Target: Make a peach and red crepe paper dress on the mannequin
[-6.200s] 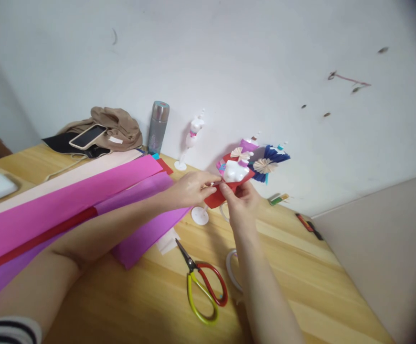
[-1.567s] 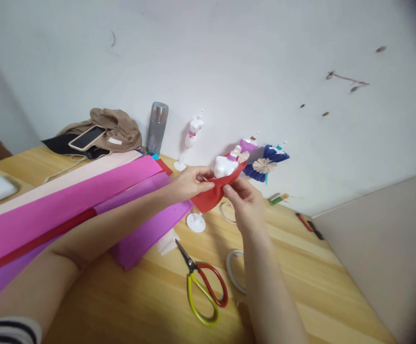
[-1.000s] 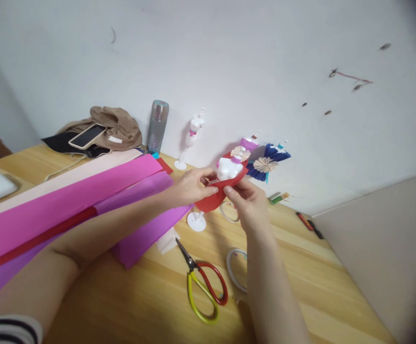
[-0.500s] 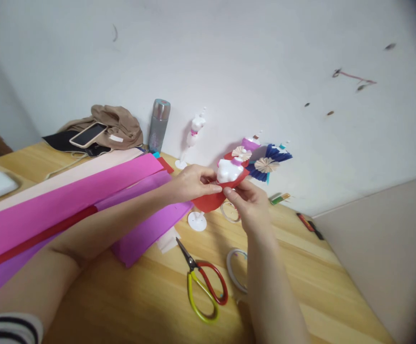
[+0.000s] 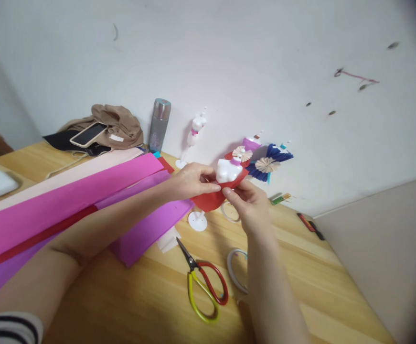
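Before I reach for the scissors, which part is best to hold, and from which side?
Probably best by the red handle and yellow handle, coming from the near side. Their wide loops lie toward you, flat on the table, while the dark blades point away.

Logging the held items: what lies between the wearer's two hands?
The head view shows a red sheet across the front of a white mannequin between the left hand and right hand.

Hands (image 5: pixel 195 181) pinch red sheet (image 5: pixel 207 202) across white mannequin torso (image 5: pixel 228 171); scissors (image 5: pixel 192 263) near white ring (image 5: pixel 230 270) on wooden table (image 5: pixel 139 306).
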Demonstrator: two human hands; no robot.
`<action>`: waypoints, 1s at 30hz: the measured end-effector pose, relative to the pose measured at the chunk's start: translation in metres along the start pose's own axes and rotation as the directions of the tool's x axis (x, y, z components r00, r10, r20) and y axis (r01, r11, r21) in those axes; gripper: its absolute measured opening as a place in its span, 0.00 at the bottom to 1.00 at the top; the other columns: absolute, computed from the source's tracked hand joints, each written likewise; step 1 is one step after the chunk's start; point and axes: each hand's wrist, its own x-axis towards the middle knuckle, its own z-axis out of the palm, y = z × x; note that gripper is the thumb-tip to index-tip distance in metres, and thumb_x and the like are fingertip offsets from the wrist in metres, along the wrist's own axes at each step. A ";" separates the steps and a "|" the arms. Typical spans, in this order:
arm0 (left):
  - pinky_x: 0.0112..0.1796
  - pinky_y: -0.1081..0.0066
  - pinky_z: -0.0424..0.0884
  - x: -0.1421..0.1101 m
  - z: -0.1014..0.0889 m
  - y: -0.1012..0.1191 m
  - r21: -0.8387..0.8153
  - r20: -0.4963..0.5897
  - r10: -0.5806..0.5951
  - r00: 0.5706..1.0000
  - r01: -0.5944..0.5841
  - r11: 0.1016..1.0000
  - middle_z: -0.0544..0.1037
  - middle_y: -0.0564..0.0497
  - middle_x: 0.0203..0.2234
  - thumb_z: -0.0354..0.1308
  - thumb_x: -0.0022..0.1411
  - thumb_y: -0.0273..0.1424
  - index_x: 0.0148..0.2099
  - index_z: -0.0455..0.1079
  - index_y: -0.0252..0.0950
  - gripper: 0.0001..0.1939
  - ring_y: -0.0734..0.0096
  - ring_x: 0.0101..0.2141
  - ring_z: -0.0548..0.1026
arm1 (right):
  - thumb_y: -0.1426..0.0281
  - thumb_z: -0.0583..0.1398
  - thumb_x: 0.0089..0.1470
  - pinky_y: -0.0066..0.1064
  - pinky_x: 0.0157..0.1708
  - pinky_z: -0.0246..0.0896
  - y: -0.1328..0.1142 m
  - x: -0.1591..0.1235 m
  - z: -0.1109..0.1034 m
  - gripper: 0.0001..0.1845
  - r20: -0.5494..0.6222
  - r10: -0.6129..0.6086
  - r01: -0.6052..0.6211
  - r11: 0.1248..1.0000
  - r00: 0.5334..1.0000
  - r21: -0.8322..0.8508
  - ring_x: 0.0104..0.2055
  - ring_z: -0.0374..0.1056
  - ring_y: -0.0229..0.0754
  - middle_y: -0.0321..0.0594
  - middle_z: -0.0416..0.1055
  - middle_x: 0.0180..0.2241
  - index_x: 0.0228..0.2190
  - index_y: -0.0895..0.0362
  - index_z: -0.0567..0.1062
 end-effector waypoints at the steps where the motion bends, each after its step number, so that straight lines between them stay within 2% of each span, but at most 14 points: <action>1: 0.37 0.74 0.71 0.000 0.000 0.000 0.003 -0.005 -0.002 1.000 0.002 1.000 0.82 0.50 0.32 0.63 0.56 0.28 0.37 0.77 0.31 0.07 0.72 0.34 0.78 | 0.64 0.69 0.48 0.39 0.44 0.73 0.000 0.000 0.000 0.11 -0.002 -0.002 0.002 1.000 1.000 -0.002 0.40 0.77 0.45 0.38 0.82 0.37 0.36 0.50 0.82; 12: 0.36 0.73 0.69 0.000 0.003 -0.001 0.038 -0.019 0.000 1.000 0.001 0.999 0.80 0.50 0.31 0.61 0.58 0.29 0.38 0.76 0.31 0.07 0.73 0.33 0.76 | 0.62 0.69 0.48 0.42 0.45 0.74 -0.003 -0.001 0.000 0.13 -0.009 0.019 -0.019 1.000 1.000 -0.024 0.42 0.77 0.48 0.39 0.82 0.39 0.38 0.51 0.81; 22: 0.37 0.71 0.69 -0.002 0.007 -0.001 0.087 -0.054 -0.044 0.998 0.049 0.995 0.77 0.50 0.29 0.61 0.59 0.32 0.36 0.74 0.30 0.08 0.72 0.32 0.75 | 0.63 0.68 0.48 0.42 0.46 0.74 -0.003 -0.001 0.001 0.11 -0.022 0.021 -0.022 0.999 1.000 -0.028 0.42 0.77 0.48 0.39 0.82 0.38 0.36 0.51 0.81; 30: 0.39 0.71 0.70 -0.003 0.007 0.001 0.113 -0.062 -0.031 0.998 0.038 0.993 0.79 0.48 0.32 0.61 0.59 0.31 0.39 0.75 0.30 0.09 0.71 0.34 0.75 | 0.61 0.69 0.48 0.40 0.44 0.74 -0.006 0.000 -0.003 0.11 -0.001 0.021 -0.021 0.999 1.000 -0.032 0.40 0.78 0.47 0.38 0.82 0.37 0.35 0.51 0.82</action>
